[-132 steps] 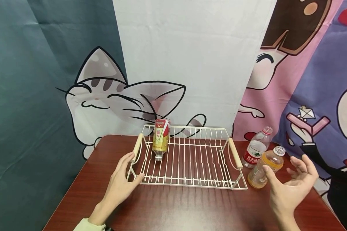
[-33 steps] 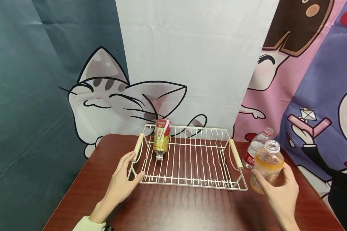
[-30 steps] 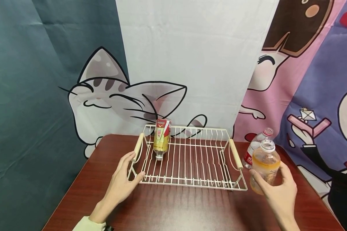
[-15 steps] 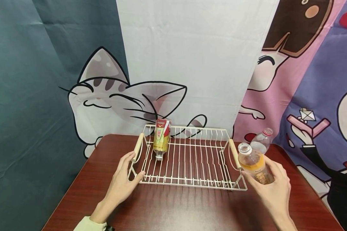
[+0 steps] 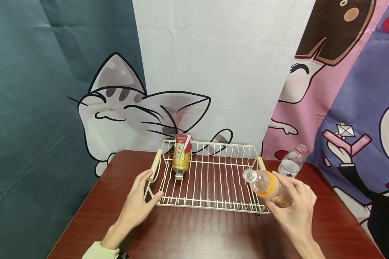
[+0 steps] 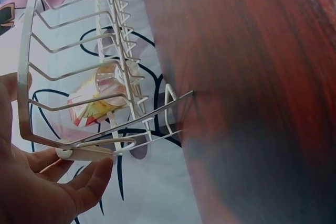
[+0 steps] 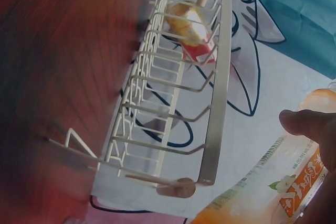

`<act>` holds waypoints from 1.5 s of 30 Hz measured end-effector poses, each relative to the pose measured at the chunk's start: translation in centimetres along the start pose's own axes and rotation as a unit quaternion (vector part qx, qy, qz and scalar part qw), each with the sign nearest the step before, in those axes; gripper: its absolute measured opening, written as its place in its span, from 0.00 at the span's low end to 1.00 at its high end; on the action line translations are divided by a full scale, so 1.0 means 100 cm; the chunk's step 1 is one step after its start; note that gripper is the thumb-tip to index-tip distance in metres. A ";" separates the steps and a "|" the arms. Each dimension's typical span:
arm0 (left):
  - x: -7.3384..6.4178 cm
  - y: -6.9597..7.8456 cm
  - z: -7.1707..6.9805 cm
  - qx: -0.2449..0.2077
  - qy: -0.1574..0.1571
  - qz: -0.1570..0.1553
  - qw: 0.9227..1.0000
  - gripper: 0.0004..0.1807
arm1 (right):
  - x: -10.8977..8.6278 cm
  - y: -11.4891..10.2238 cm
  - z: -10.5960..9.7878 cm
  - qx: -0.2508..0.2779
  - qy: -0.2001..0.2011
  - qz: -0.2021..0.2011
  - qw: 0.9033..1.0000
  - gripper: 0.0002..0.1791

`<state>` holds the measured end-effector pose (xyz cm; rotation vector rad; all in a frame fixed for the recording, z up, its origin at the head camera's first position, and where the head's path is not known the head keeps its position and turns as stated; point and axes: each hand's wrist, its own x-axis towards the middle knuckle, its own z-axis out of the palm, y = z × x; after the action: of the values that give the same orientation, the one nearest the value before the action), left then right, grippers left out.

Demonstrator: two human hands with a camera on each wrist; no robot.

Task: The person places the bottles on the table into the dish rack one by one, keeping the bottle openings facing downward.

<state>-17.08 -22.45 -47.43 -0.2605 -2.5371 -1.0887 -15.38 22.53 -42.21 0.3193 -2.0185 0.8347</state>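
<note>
My right hand [image 5: 296,208] grips a clear plastic drink bottle [image 5: 262,181] with an orange band round it. The bottle is tilted well over, its neck pointing left across the right end of a white wire rack [image 5: 210,208]. In the right wrist view, its orange label [image 7: 302,187] shows below my thumb. My left hand [image 5: 137,199] rests on the rack's left front corner, fingers spread, fingertips at the wooden handle [image 6: 86,154]. Inside the rack, near its left end, lies a bottle with a red and yellow label [image 5: 181,151], neck towards me.
Behind my right hand stands an uncapped clear bottle [image 5: 290,167], its lower part hidden. The rack stands on a dark red-brown table [image 5: 194,237], close to a printed cloth backdrop [image 5: 227,72] with a cartoon cat.
My right hand was apart from the orange-banded bottle, then took hold of it. It has since carried the bottle left and tipped it from upright. The left hand has stayed at the rack.
</note>
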 end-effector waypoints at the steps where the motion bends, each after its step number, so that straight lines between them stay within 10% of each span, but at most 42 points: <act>1: 0.000 0.000 0.000 0.001 0.000 0.002 1.000 0.45 | 0.000 0.000 0.002 0.000 -0.001 -0.011 1.000 0.36; 13: 0.006 0.012 0.002 0.020 0.034 0.038 0.999 0.43 | 0.004 -0.011 0.017 -0.002 -0.026 -0.095 0.995 0.39; 22: 0.009 0.042 0.013 0.003 0.059 0.147 0.987 0.43 | 0.004 -0.018 0.023 -0.023 -0.045 -0.135 0.990 0.37; 45: 0.030 0.116 0.060 -0.020 -0.027 0.312 0.949 0.55 | 0.004 -0.040 0.034 -0.063 -0.102 -0.187 0.975 0.53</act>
<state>-17.81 -10.07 -42.39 -1.0308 -2.2181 -0.8748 -15.73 17.31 -41.40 0.7111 -2.0975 0.4514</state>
